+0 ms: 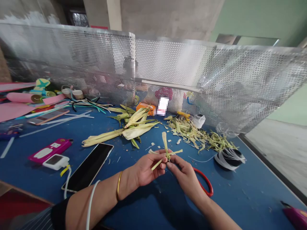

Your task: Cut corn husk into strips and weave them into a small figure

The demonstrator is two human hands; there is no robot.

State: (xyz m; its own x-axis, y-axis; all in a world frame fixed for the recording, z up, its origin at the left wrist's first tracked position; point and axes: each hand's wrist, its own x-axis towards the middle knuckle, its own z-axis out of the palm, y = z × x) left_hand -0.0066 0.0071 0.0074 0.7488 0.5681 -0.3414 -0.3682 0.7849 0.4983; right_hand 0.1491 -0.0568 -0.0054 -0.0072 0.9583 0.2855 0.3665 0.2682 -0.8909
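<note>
My left hand [148,169] and my right hand [182,172] meet over the blue table [134,204], both pinching a small piece made of crossed pale green leaf strips [166,152]. One strip stands upright, others stick out to the sides and down to the left. A gold bangle sits on my left wrist. A bundle of long corn husk leaves [128,127] lies just beyond my hands.
A black phone [89,166], a white power bank [56,161] and a pink case [50,149] lie to the left. Leaf scraps [199,134] and a reel of white cord [229,157] sit at the right; red-handled scissors [205,182] lie under my right wrist. A perforated metal screen [168,67] stands behind.
</note>
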